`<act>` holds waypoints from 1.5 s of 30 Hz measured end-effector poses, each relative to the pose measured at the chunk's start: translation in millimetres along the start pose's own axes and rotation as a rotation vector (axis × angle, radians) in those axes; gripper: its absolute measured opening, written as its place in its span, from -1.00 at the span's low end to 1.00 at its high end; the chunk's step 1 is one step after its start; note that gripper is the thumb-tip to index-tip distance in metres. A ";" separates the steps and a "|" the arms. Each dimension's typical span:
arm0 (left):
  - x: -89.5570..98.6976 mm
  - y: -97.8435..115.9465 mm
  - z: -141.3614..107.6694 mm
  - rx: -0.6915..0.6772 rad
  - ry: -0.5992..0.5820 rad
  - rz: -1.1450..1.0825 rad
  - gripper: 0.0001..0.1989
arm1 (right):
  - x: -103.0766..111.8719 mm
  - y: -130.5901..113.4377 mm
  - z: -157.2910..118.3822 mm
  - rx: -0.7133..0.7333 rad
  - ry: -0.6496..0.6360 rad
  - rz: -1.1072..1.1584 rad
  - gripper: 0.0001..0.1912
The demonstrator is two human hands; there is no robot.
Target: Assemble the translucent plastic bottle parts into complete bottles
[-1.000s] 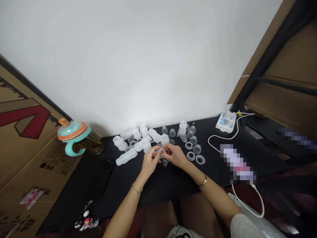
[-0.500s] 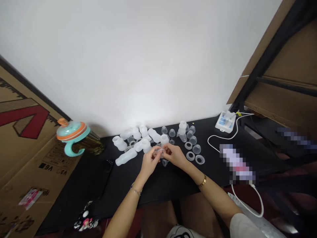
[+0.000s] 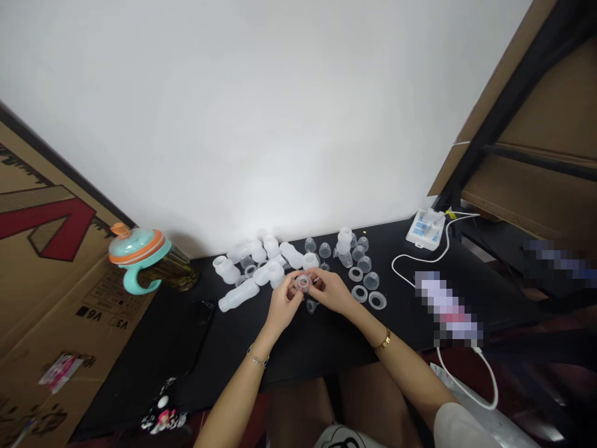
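A small clear round piece [image 3: 303,283] is held between my two hands, over the black table [image 3: 298,354]. My left hand [image 3: 283,303] grips its left edge, fingers closed. On the other side, the fingers of my right hand [image 3: 330,291] pinch its right edge. Just below my right fingers lies a small clear funnel-like part [image 3: 311,305]. White bottles [image 3: 239,295] lie and stand in a group to the left and behind my hands. Several clear domes [image 3: 371,280] and clear rings [image 3: 377,300] rest to the right.
On the left, a pitcher with a teal and orange lid [image 3: 140,246] stands by a cardboard box [image 3: 41,298]. A white power strip [image 3: 425,229] with a cable sits at the back right. A pixelated object [image 3: 448,308] lies on the right.
My fingers have spread slightly around the clear piece, so its round face shows more. The other parts on the table have not moved.
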State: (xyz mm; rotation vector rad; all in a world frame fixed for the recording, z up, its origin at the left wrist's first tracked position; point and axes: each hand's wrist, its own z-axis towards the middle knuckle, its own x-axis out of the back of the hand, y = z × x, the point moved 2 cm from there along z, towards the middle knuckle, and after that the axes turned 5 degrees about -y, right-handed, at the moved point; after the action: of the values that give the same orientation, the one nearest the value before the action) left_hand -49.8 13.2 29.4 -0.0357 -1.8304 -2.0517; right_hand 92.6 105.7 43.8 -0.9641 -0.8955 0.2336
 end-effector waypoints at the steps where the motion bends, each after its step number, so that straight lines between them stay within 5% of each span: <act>1: -0.1 0.9 0.0 0.000 0.002 -0.004 -0.61 | -0.1 0.1 0.0 0.001 -0.004 0.013 -0.70; 14: 0.5 -5.4 0.9 -0.008 0.000 0.037 -0.65 | -6.9 3.0 0.9 -0.046 0.003 0.176 -0.74; 45: -1.3 -2.0 0.6 -0.022 0.007 0.072 -0.65 | -5.1 2.1 0.0 -0.052 0.075 0.088 -0.80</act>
State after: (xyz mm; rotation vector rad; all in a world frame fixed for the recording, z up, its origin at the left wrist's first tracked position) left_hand -49.3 14.3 27.2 -0.0987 -1.7762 -2.0204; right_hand 89.8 104.2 39.3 -1.0553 -0.7947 0.2488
